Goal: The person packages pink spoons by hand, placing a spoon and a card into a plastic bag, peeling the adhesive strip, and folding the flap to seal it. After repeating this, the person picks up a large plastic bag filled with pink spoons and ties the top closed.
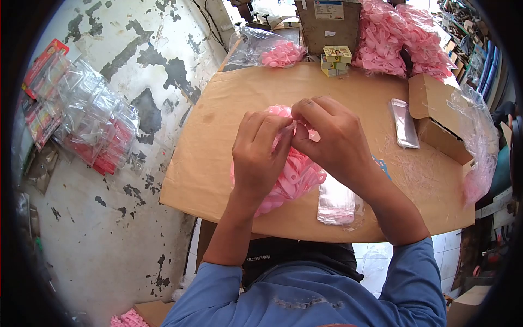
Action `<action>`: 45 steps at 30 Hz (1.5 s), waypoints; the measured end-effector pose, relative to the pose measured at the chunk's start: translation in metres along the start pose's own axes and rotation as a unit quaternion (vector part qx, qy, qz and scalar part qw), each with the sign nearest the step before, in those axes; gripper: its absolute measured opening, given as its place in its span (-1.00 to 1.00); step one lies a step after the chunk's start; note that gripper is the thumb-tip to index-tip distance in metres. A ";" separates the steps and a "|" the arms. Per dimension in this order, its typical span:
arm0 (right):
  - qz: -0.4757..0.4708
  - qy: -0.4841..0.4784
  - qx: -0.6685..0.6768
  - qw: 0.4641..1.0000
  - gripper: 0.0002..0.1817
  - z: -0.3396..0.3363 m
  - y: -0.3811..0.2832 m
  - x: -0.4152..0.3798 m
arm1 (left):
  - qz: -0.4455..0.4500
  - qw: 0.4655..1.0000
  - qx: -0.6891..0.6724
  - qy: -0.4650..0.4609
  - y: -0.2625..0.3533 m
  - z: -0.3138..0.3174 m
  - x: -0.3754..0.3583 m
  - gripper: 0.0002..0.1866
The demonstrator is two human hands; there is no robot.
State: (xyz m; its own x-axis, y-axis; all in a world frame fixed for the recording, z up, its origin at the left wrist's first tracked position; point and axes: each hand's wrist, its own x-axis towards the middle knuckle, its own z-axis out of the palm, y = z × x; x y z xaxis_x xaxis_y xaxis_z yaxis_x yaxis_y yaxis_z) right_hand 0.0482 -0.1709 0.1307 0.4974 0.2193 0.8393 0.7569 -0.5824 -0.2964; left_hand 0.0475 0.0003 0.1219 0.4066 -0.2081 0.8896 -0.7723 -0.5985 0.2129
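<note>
Both hands are raised close together over a pile of pink plastic pieces (294, 177) on the brown table. My left hand (260, 150) has its fingers pinched near the tips of my right hand (328, 133), whose thumb and forefinger are also pressed together. Between the fingertips is something small and clear, too small to make out. The hands hide part of the pink pile. Just right of the pile, near the front edge, lies a stack of clear plastic sleeves (335, 204), partly under my right forearm.
On the table (212, 158) are an open cardboard box (436, 103), another clear sleeve stack (404, 122), small yellow boxes (336, 57) and a bag of pink pieces (283, 53). Large pink bags (381, 38) stand at the back. Packaged items (92, 114) hang on the left wall.
</note>
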 end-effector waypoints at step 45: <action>-0.012 -0.129 0.058 0.990 -0.90 -0.036 0.015 0.013 | -0.038 0.982 -0.134 -0.131 -0.017 -0.007 0.011 -0.90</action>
State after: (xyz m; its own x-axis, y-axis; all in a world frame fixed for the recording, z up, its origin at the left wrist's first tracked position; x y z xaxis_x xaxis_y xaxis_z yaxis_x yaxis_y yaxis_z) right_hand 0.0509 -0.2051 0.1531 0.5598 0.4337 0.7061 0.8056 -0.4844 -0.3412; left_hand 0.0619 0.0139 0.1314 0.5529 -0.3827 0.7401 -0.8208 -0.4028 0.4049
